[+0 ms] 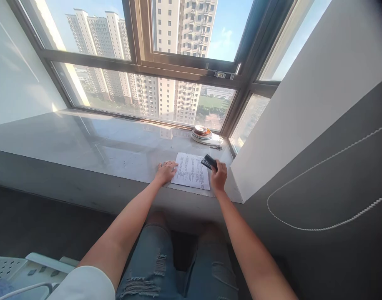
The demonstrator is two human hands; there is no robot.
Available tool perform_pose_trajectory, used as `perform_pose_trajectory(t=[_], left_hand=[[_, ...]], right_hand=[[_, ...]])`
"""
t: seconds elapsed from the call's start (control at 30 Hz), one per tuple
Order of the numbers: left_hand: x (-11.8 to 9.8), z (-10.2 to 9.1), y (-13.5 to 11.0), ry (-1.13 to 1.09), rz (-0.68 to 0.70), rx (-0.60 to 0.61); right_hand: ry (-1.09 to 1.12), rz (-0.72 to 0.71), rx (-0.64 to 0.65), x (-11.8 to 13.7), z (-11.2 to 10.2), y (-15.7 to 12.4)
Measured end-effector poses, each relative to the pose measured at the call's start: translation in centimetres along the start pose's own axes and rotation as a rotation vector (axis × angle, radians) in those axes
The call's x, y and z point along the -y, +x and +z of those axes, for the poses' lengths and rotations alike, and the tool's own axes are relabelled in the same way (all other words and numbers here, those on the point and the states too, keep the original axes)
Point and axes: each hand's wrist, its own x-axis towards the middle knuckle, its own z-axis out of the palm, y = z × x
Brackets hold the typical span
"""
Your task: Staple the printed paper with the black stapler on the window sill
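A printed sheet of paper point(191, 171) lies on the window sill point(122, 160) in front of me; whether it is one sheet or several I cannot tell. My left hand point(166, 171) rests at the paper's left edge, fingers spread and holding nothing. In my right hand point(219, 176) is a black stapler point(209, 161), gripped at its right end. Its other end points left over the paper's upper right corner, with the jaws apart. Whether the stapler touches the paper is not clear.
Stacked dishes or lids point(205, 135) stand at the back right of the sill, with a small dark item point(216, 147) in front. A window point(141, 68) rises behind. A bead chain point(303, 229) hangs at the right. A white perforated basket point(9, 266) sits at lower left.
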Motion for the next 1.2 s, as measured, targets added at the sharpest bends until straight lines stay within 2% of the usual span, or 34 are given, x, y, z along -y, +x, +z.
perform_pose_trajectory(t=[0.17, 0.3, 0.4, 0.5, 0.63, 0.87, 1.03, 1.13, 1.2], left_hand=[[0.0, -0.2, -0.1, 0.024, 0.001, 0.014], [0.2, 0.1, 0.1, 0.038, -0.001, 0.018], [0.4, 0.2, 0.3, 0.040, 0.001, 0.004], [0.3, 0.2, 0.3, 0.034, 0.006, 0.004], [0.2, 0.0, 0.2, 0.019, 0.009, 0.022], [0.8, 0.6, 0.5, -0.047, -0.006, -0.010], [1.5, 1.4, 0.9, -0.251, 0.169, -0.098], [2.0, 1.8, 1.4, -0.391, 0.105, -0.112], [2.1, 1.9, 1.5, -0.434, 0.049, -0.085]], right_hand=[[0.250, -0.087, 0.327, 2.5, 2.2, -0.4], [0.373, -0.052, 0.447, 1.7, 2.3, 0.5], [0.450, 0.075, 0.510, 0.6, 1.9, 0.9], [0.442, 0.226, 0.482, 0.3, 2.2, 0.9], [0.429, 0.302, 0.425, 1.1, 3.1, 0.8], [0.416, 0.259, 0.380, 0.7, 3.8, 0.7], [0.381, 0.242, 0.342, 0.7, 4.0, 0.4], [0.422, 0.187, 0.335, 1.0, 3.5, 0.2], [0.429, 0.120, 0.377, 1.2, 3.1, 0.1]])
